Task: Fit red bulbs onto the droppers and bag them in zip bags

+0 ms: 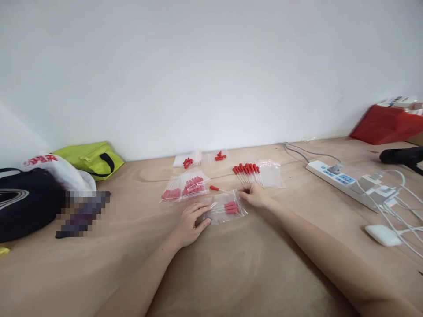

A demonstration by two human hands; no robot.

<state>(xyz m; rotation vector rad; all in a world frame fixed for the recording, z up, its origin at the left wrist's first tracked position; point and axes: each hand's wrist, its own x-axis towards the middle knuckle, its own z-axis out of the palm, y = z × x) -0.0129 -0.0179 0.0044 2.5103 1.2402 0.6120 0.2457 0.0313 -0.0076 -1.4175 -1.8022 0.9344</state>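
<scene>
A clear zip bag [216, 217] lies flat in front of me, holding several thin clear droppers with red bulbs [231, 208]. My left hand [191, 223] grips its left end between thumb and fingers. At the bag's upper right corner, my right hand [255, 195] is closed, fingertips pinching the zip edge. One loose dropper [214, 188] rests just beyond the bag, its stem pointing toward my right fingers. Filled bags of red-bulbed droppers [193, 186] lie behind on the left. A fanned row of droppers [246, 169] sits behind my right hand, partly over empty bags [271, 174].
Loose red bulbs [187, 163] and more bulbs [220, 156] lie on bags near the wall. A power strip [342, 178] with cables and a white charger [383, 235] stands right. A green bag [92, 159] and black bag [29, 202] are left; a red bag [385, 124] far right.
</scene>
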